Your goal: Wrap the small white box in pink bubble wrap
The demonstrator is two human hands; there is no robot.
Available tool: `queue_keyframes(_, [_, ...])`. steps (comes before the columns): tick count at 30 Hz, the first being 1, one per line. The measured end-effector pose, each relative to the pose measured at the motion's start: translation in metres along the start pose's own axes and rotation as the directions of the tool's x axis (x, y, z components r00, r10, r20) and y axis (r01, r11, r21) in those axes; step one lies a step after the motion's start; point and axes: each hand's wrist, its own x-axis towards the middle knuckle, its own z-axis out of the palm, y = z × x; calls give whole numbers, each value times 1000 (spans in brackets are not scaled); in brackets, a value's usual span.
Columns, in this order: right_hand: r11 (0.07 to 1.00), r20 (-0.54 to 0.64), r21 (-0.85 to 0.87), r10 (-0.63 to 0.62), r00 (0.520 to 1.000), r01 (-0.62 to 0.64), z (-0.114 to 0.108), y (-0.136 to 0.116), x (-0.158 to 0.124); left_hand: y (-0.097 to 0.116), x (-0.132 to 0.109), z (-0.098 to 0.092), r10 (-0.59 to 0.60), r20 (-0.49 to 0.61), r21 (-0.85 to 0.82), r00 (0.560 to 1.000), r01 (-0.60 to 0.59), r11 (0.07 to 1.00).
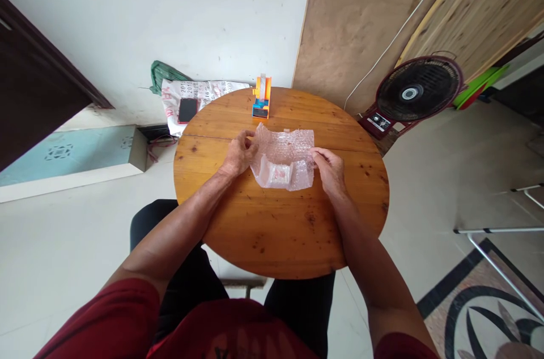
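Observation:
A sheet of clear bubble wrap (293, 144) lies on the round wooden table (272, 234), partly folded along its near side. Under or within that near fold sits a small pale packet (279, 174) with reddish marks; its kind is not clear. At the wrap's left edge my left hand (243, 152) is closed, fingers curled on the plastic. On the opposite edge my right hand (329, 167) pinches the wrap between thumb and fingers. Beyond the wrap, near the far rim, stands an orange and blue tape dispenser (262, 99) with a roll of clear tape.
Left of the table's far rim, a dark phone (187, 110) lies on a printed white sack (204, 92), by a green bag (168, 73). A black fan (414, 90) stands right of the table. A white wall (204, 13) rises behind.

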Motion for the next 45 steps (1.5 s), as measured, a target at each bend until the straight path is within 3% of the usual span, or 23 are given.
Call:
queue_keyframes(4, [993, 0, -114, 4, 1000, -4, -6, 6, 6, -6, 5, -2, 22, -51, 108, 998, -17, 994])
queue_keyframes(11, [877, 111, -443, -151, 982, 185, -10, 10, 8, -4, 5, -4, 124, -115, 278, 986, -88, 957])
queue_keyframes(15, [820, 158, -522, -176, 972, 233, -11, 10, 8, 10, -3, -8, 372, -184, 319, 910, -303, 898])
queue_keyframes(17, [801, 167, -546, -183, 969, 245, -12, 10, 8, 18, -10, -9, 468, -173, 305, 867, -405, 862])
queue_keyframes(19, [793, 173, -554, -190, 967, 255, -13, 11, 7, 26, -16, -10, 499, -111, 283, 859, -454, 845])
queue_keyframes(23, [781, 198, -566, -182, 963, 264, -14, 10, 6, 34, -24, -9, 459, 47, 194, 887, -458, 867])
queue_keyframes(26, [759, 215, -591, -177, 960, 272, -13, 10, 6, 34, -25, -9, 362, 200, 112, 911, -388, 915])
queue_keyframes(30, [721, 234, -628, -185, 954, 294, -13, 9, 6, 33, -25, -10, 238, 381, 171, 893, -321, 931])
queue_keyframes(33, [692, 246, -654, -188, 951, 306, -13, 8, 6, 37, -23, -13, 154, 422, 311, 893, -302, 901])
queue_keyframes(36, [672, 243, -674, -191, 951, 307, -12, 9, 6, 38, -20, -18, 114, 447, 338, 887, -285, 897])
queue_keyframes(41, [668, 257, -667, -211, 943, 331, -11, 13, 8, 34, -18, -21, 93, 507, 120, 857, -177, 977])
queue_keyframes(45, [667, 250, -670, -213, 945, 327, -11, 17, 10, 50, -28, -23, 107, 579, 5, 808, -135, 991])
